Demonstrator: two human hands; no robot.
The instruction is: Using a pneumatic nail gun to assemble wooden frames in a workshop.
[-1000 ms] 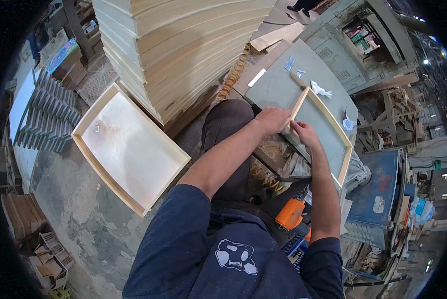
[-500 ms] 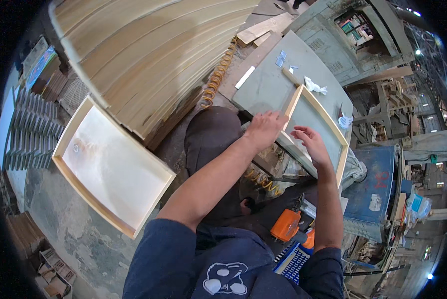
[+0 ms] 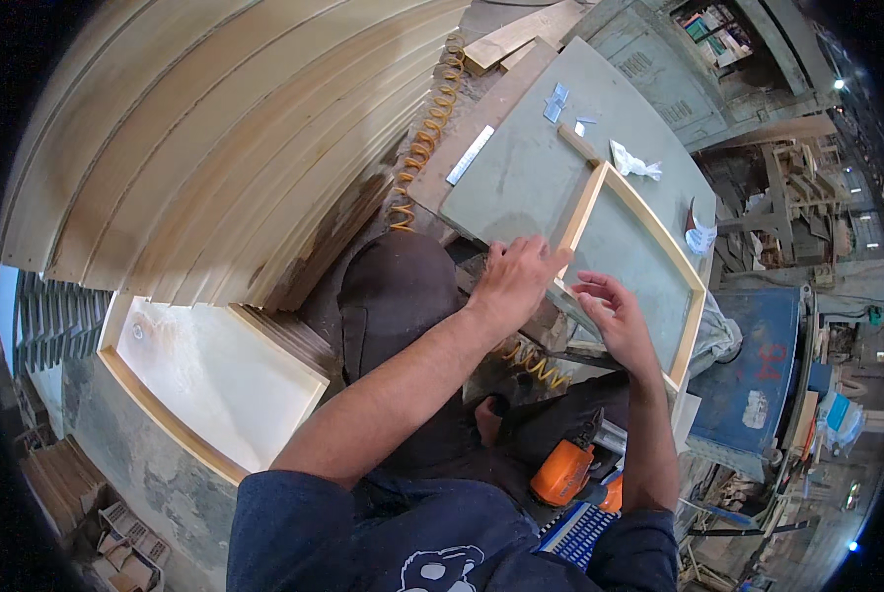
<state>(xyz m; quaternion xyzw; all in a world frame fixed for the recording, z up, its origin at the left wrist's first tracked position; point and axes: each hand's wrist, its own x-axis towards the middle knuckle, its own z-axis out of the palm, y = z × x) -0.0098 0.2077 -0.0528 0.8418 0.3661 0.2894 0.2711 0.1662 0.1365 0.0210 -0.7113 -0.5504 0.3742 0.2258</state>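
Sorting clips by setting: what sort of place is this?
Likely a woodworking shop: a tall stack of wooden boards, an open wooden frame under both hands on a grey worktable, and an orange power tool.

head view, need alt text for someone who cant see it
Seen from above, a person's left hand and right hand grip the near corner of an open wooden frame lying on a grey worktable. A tall stack of wooden frames rises at left, a finished panel lies below it, and an orange tool sits by the lap.
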